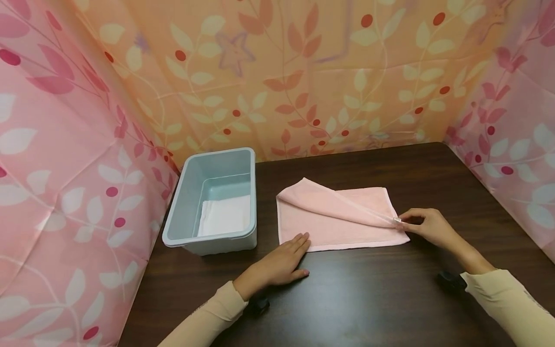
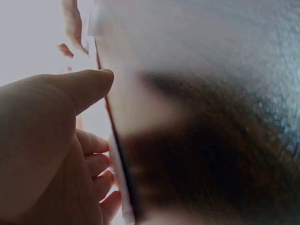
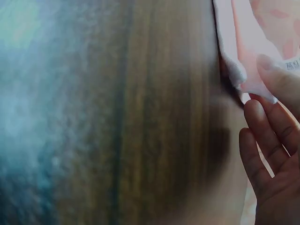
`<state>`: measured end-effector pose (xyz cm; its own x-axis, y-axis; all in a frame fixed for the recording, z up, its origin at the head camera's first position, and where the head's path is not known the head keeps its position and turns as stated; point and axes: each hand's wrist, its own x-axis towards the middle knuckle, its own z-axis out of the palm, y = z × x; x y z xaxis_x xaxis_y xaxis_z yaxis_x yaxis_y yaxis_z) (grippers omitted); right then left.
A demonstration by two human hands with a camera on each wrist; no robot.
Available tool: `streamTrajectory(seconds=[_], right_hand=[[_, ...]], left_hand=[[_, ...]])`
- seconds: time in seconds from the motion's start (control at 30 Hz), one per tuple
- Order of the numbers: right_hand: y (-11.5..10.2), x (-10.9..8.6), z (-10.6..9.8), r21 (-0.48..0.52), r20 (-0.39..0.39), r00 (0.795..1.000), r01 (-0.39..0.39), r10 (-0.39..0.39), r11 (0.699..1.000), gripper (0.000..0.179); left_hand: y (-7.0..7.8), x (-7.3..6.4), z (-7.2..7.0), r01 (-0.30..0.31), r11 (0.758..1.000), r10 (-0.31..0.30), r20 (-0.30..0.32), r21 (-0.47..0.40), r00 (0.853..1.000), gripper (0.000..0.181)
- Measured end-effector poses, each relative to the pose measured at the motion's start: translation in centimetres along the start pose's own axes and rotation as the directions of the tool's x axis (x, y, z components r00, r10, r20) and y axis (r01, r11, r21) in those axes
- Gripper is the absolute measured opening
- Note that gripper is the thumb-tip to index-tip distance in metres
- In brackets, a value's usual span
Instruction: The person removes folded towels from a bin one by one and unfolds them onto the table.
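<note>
A pink towel (image 1: 342, 236) with pale edges lies on the dark table, its upper layer folded back diagonally across it. My right hand (image 1: 427, 225) pinches the corner of that upper layer, beside a small white tag (image 1: 397, 220), between thumb and fingertips. In the right wrist view the thumb (image 3: 276, 79) presses on the towel corner (image 3: 258, 86) near the printed label. My left hand (image 1: 282, 262) rests flat at the towel's near left corner, with straight fingertips on its edge. In the left wrist view, the thumb (image 2: 91, 89) sticks out away from the other fingers.
Left of the towel stands a light blue plastic bin (image 1: 208, 243) with a folded white cloth (image 1: 225, 216) on its bottom. Floral curtains (image 1: 282, 72) hang along the back and both sides of the dark wooden table (image 1: 347, 303).
</note>
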<state>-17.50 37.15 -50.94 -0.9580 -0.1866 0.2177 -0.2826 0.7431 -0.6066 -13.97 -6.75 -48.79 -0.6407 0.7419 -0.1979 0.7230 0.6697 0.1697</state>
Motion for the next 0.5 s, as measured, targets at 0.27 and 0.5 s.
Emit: streamTrajectory(seconds=[0.27, 0.5], right_hand=[[-0.3, 1.3, -1.0, 0.021, -0.051, 0.999, -0.012, 0.013, 1.000, 0.010], [-1.6, 4.7, -2.9, 0.011, -0.121, 0.993, -0.009, 0.010, 1.000, 0.013]], left_hand=[[-0.2, -0.1, 0.2, -0.015, 1.000, 0.015, -0.008, 0.003, 1.000, 0.077], [-0.1, -0.5, 0.3, -0.023, 1.000, 0.023, 0.005, -0.006, 1.000, 0.076]])
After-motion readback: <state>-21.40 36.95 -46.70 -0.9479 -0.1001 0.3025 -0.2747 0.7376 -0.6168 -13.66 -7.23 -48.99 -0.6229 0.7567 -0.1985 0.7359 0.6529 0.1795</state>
